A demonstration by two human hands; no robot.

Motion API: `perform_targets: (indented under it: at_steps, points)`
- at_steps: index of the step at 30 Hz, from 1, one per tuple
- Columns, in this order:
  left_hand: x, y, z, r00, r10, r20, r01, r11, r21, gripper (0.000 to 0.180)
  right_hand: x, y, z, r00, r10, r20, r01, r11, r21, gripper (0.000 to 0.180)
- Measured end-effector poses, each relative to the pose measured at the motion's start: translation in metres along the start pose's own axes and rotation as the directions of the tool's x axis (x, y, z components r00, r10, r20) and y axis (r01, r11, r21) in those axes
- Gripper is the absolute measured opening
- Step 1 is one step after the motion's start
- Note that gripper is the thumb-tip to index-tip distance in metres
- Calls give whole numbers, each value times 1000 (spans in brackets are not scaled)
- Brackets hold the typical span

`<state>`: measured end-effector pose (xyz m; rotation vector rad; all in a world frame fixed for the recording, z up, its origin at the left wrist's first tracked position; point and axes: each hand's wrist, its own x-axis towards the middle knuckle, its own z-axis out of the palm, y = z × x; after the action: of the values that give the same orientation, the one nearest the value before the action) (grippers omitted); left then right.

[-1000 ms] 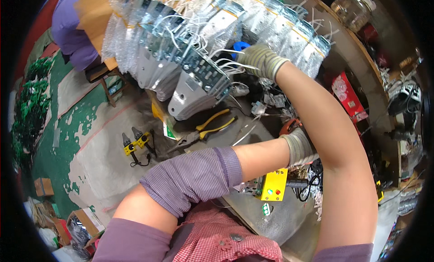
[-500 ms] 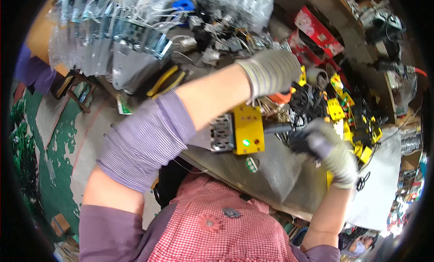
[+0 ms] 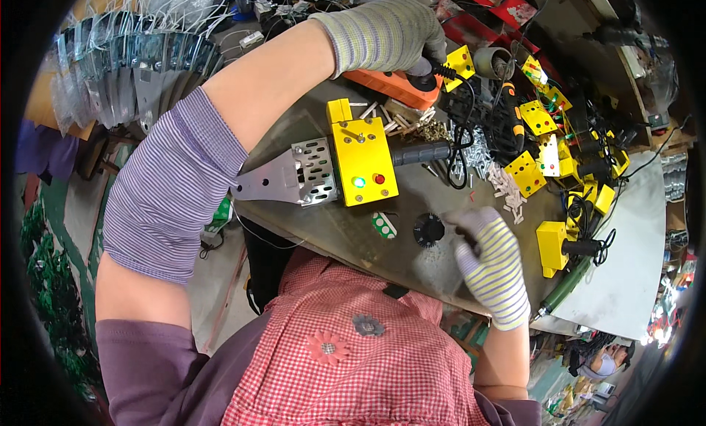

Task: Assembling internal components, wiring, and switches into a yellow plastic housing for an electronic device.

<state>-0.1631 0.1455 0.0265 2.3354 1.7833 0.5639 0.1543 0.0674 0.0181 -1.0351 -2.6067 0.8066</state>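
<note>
— While our right hand [image 3: 491, 268] rests just beside the black knob [image 3: 428, 230], fingers curled and empty, where is our left hand [image 3: 386, 35]?

— Far up the table, closed on a black plug [image 3: 423, 72]. Our right is nearer.

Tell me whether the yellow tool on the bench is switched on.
On, it seems: the yellow tool shows a lit green lamp beside a red one.
</note>
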Motion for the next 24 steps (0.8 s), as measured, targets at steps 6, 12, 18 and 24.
perform_targets:
  at_steps: [6, 12, 18, 24]
  points:
    - [2, 6, -9, 999, 48, 1, -48, 994, 101, 33, 26, 9, 3, 868, -375, 327, 443, 881, -167, 28]
    - [-1, 11, -20, 985, -51, 166, 50, 999, 6, 36, 56, -34, 0, 986, -160, -51, 160, 987, 10, 31]
    - [10, 14, -28, 986, 59, 158, -73, 993, 88, 35, 125, -52, 41, 938, -345, -45, 342, 938, -51, 29]
    - [7, 5, -24, 981, 79, 179, -78, 997, -12, 36, 132, -45, 53, 914, -405, -32, 400, 911, -104, 28]
